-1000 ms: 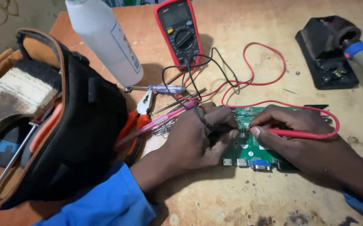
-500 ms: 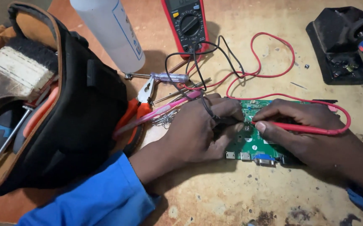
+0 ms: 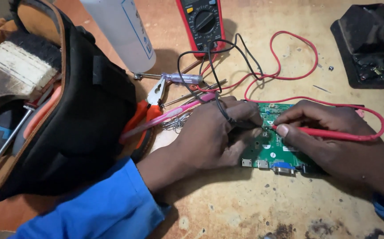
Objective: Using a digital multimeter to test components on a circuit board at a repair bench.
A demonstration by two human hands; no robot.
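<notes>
Hands on flat green circuit board [image 3: 271,148] — left hand [image 3: 212,137] grip pinching thin black probe [image 3: 227,117], right hand [image 3: 329,137] grip holding slim red probe [image 3: 324,132].

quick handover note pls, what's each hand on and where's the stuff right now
Left hand: holds the black probe, tip down on the green circuit board.
Right hand: holds the red probe, tip on the board beside the black one.
Red multimeter lies at the top, leads plugged in.
Pliers, screwdrivers and the black tool bag lie to the left.
Done: both probes placed. Meter reading cannot be seen.
</notes>
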